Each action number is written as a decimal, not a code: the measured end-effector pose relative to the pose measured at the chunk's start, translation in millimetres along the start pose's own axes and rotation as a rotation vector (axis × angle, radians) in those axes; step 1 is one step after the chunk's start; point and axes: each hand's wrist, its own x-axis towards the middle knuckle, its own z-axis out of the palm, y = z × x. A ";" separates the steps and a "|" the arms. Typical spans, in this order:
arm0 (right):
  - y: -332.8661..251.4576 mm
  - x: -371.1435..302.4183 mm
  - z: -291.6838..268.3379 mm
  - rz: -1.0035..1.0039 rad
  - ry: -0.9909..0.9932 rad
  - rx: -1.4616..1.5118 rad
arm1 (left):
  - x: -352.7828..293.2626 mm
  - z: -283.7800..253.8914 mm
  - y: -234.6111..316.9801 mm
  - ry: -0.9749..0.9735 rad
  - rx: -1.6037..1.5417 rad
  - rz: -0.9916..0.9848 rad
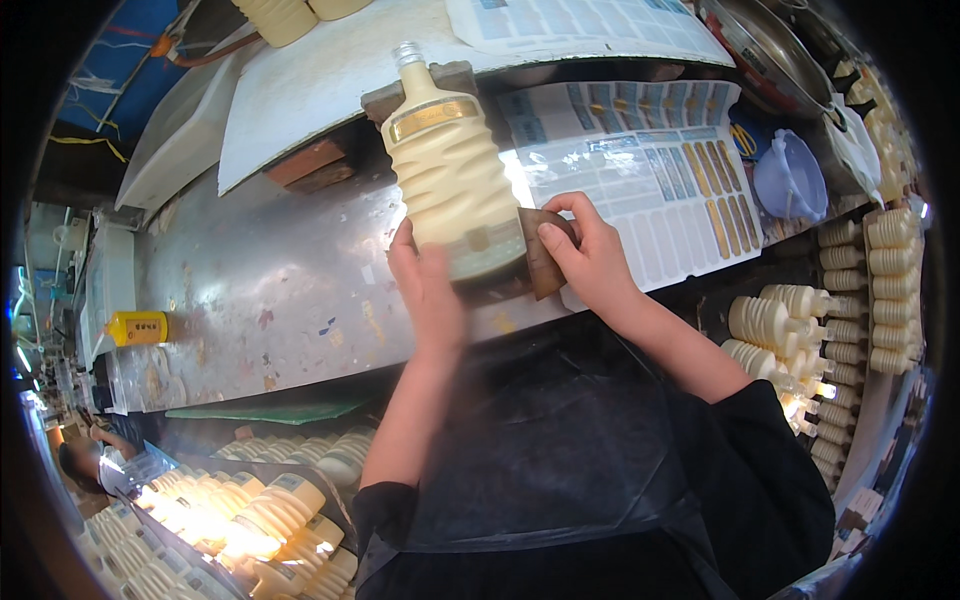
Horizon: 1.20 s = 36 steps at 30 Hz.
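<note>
A label sheet [655, 215] and lilac bucket [790, 182] sit right of our rippled cream bottle [448, 175]; our left hand [432, 295] clasps its base, our right hand [590, 255] pinches a flat brown piece [541, 262].

Rippled bottle [448, 180], scuffed, shiny metal tabletop [290, 290]

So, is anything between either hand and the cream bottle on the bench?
Yes, on the right: a flat brown piece, pinched in the right hand, stands between that hand and the lower right side of the cream bottle. Nothing visible separates the left hand, somewhat blurred, from the bottle's lower left side.
</note>
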 end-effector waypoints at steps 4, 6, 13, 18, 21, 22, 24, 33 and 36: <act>7.4 9.0 -5.3 -0.010 -0.013 0.028 | -2.0 -1.6 8.0 0.025 -0.225 -0.071; -0.3 15.3 -11.2 -0.122 0.033 0.005 | -2.1 -6.3 7.4 0.020 -0.275 -0.075; -49.7 3.1 -12.9 -0.959 0.127 -0.448 | -7.0 -7.2 15.8 0.003 -0.196 -0.009; -67.0 -18.4 4.7 -1.037 -0.166 -0.351 | -8.8 -8.2 16.8 -0.006 -0.256 -0.013; -72.5 -4.8 9.7 -1.066 0.132 -0.411 | -13.1 -7.6 30.7 -0.044 -0.318 -0.027; -71.2 -4.4 12.7 -1.078 0.139 -0.420 | -13.4 -7.2 30.3 -0.042 -0.328 -0.038; -74.5 -12.0 15.8 -1.101 -0.039 -0.402 | -12.4 -6.5 30.0 -0.039 -0.349 -0.059; -77.7 9.7 -2.7 -0.258 0.083 0.315 | -15.0 -4.1 18.4 -0.033 0.113 0.339; -77.9 8.2 -3.3 -0.314 0.011 0.147 | -13.2 -1.2 24.1 -0.013 0.258 0.408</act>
